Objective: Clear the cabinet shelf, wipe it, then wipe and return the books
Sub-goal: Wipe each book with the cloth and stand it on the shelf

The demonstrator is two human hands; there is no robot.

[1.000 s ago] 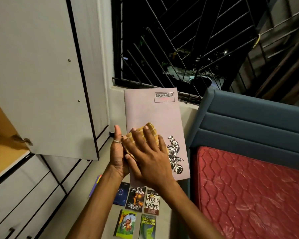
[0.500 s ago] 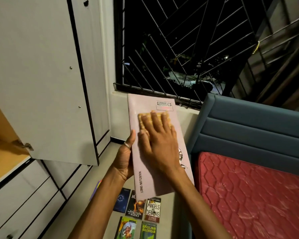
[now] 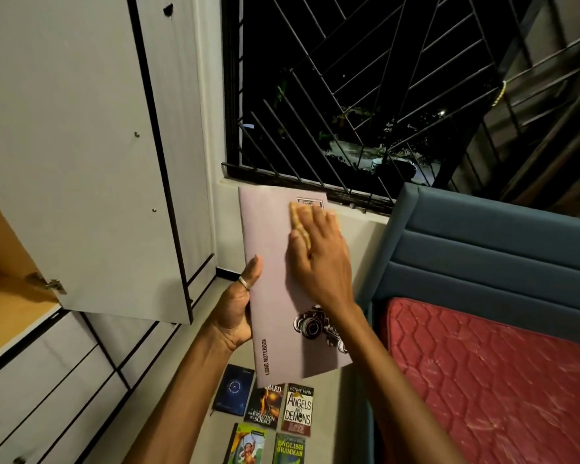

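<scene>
The step in hand is judged to be wiping one book before its return to the shelf. The left hand point(image 3: 235, 309) grasps the long pale-pink softcover notebook point(image 3: 282, 262) by its spine-side edge, thumb lying on the front cover and the palm behind it; the fingers behind the cover are hidden. The right hand point(image 3: 318, 259) lies flat on the cover with fingers extended, pressing the folded yellow checked cloth point(image 3: 297, 217) against the upper part of the cover, close to the printed label.

Procedure for a good wipe:
- Keep the supporting hand firm behind the cover; a thin softcover is likely to flex under pressure
- Run the cloth in straight passes along the length, edge to edge
- Cover the corners and the spine margin, then the reverse face
- Hold the item away from the books on the floor so dust does not settle on them

Position: the notebook is held in the air in front of the window sill point(image 3: 359, 216), above the row of paperback books point(image 3: 297, 410) laid on the grey floor point(image 3: 195, 329), between the open white cabinet door point(image 3: 81, 162) and the blue padded headboard point(image 3: 482, 246).

Orientation: the front cover faces the camera. The long axis runs from near the person up and away toward the window, tilted slightly left at the top. The spine edge, printed LONG NOTEBOOK, lies on the left; the label end points toward the barred window grille point(image 3: 349, 95)
</scene>
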